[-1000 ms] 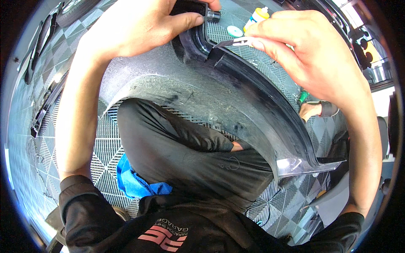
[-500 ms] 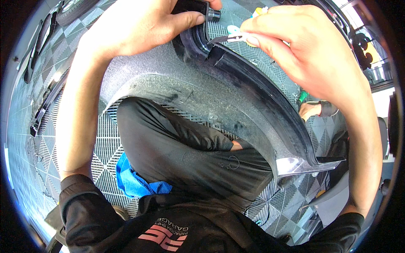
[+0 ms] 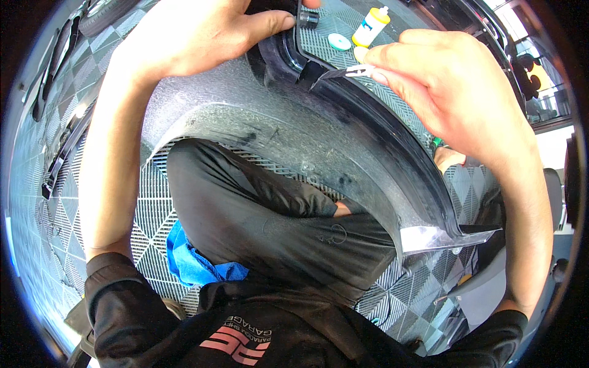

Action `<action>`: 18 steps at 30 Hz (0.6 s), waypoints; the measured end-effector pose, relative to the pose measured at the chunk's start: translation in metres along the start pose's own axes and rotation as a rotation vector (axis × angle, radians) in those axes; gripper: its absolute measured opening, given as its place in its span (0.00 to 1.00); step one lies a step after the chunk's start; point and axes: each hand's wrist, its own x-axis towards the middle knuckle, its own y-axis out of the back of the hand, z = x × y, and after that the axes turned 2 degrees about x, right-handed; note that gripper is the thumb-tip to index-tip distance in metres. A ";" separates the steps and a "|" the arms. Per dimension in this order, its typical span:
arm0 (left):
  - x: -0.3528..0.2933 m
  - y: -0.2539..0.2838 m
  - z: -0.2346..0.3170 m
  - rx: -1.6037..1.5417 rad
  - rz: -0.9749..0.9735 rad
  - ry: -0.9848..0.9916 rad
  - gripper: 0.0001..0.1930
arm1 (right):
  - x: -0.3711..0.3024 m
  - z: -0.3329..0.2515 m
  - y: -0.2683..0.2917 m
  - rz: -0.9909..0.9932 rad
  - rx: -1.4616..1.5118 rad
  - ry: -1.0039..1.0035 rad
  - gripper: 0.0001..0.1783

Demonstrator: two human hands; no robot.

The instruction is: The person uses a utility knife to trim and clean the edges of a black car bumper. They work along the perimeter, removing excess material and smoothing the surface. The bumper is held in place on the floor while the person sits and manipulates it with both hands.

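Note:
A curved dark car wheel-arch panel (image 3: 343,147) lies across my crossed legs, its scuffed, dusty grey face toward me. My left hand (image 3: 245,30) grips it near its far upper end, the thumb on the edge and the other fingers mostly hidden. In my right hand (image 3: 435,86), a slim knife-like tool (image 3: 343,73) with a pale collar and a dark, flat tip is pinched between thumb and fingers. Its tip meets the black lip along the panel's far edge, close to a notch. Whether the tip touches or hovers just above is hard to tell.
Beyond the panel, a yellow-and-white squeeze bottle (image 3: 372,27) and a round pale-green lid-like disc (image 3: 339,42) are on the grey grid-tile floor (image 3: 156,214). A blue cloth (image 3: 199,260) lies by my left leg. Another person's foot (image 3: 450,158) shows at right.
My right hand has moved the tool slightly nearer to me and to the right along the lip. The bottle and disc, partly covered before, now show. My left hand keeps its grip.

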 end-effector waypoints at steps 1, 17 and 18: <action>0.001 0.000 -0.001 -0.006 -0.001 0.002 0.17 | -0.002 -0.001 0.001 0.005 -0.019 -0.011 0.10; -0.001 -0.005 -0.009 0.034 0.059 -0.123 0.16 | 0.004 0.008 -0.011 0.126 0.016 0.041 0.10; -0.001 -0.005 -0.007 0.014 0.037 -0.078 0.16 | 0.001 0.008 -0.012 0.121 0.022 0.018 0.10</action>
